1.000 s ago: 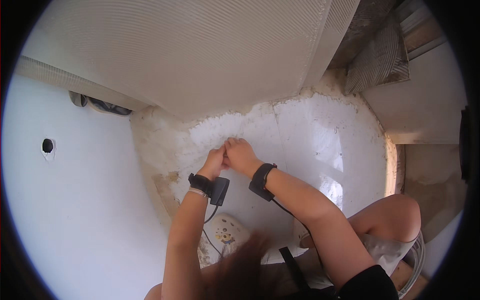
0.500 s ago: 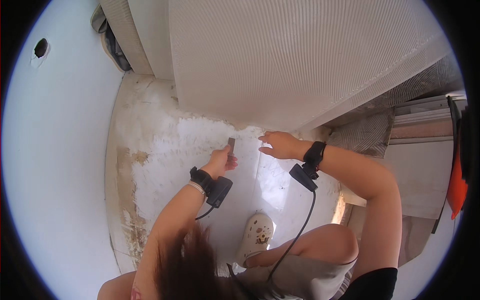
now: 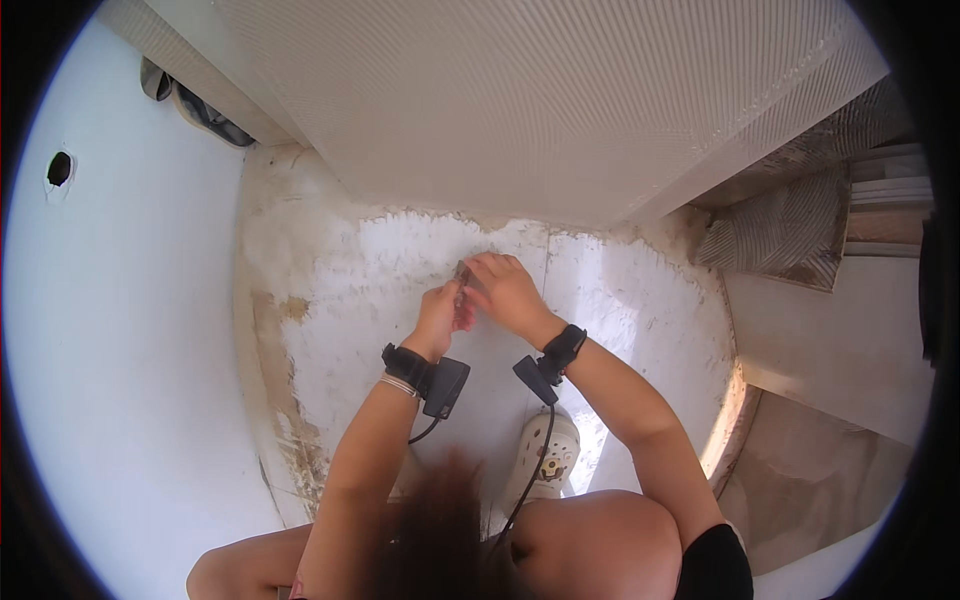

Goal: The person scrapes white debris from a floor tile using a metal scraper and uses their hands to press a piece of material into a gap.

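Note:
In front of me, above the white, patchy floor (image 3: 400,255), my left hand (image 3: 440,315) is closed round a small grey-brown rectangular strip (image 3: 461,271). Only its upper end shows between my fingers. My right hand (image 3: 507,290) has its fingers bent together over that same end, so the two hands meet there. Which of its fingertips press on the strip is partly hidden. Each wrist wears a black strap with a small black box on it.
Beyond my hands stands a large ridged beige panel (image 3: 540,110). A white wall with a hole (image 3: 60,170) runs along the left, shoes (image 3: 205,112) in its far corner. Stacked slabs (image 3: 885,205) and a ridged dark piece (image 3: 785,235) lie right. My pale clog (image 3: 545,455) stands close below.
My right hand has come leftward and taken hold at the strip in my left hand. The view has shifted, so the panel and slabs sit differently.

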`<move>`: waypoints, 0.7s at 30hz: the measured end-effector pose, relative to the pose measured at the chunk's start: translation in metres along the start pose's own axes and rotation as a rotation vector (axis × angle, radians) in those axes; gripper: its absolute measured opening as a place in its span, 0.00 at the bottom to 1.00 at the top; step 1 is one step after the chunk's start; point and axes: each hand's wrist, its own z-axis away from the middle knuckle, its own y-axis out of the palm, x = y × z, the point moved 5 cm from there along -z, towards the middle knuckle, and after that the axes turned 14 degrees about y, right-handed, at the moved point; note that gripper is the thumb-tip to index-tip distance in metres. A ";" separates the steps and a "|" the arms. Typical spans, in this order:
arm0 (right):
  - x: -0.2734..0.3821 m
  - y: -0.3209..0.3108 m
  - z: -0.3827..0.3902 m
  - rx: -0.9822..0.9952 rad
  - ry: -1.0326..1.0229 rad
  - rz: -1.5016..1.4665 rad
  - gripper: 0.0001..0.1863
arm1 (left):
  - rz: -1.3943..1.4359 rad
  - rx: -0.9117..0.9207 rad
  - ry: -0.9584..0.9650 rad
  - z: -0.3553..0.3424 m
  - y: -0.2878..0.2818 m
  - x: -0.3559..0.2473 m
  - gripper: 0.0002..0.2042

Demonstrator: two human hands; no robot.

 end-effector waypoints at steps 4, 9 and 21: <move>0.003 0.012 0.015 0.004 -0.065 -0.048 0.21 | -0.081 -0.016 0.011 0.004 0.003 0.011 0.16; 0.012 0.013 0.039 0.018 0.027 -0.073 0.23 | -0.011 -0.010 -0.001 0.014 0.003 0.032 0.17; 0.007 0.013 0.018 -0.121 0.083 0.047 0.25 | 0.007 -0.173 0.053 -0.016 0.014 0.016 0.20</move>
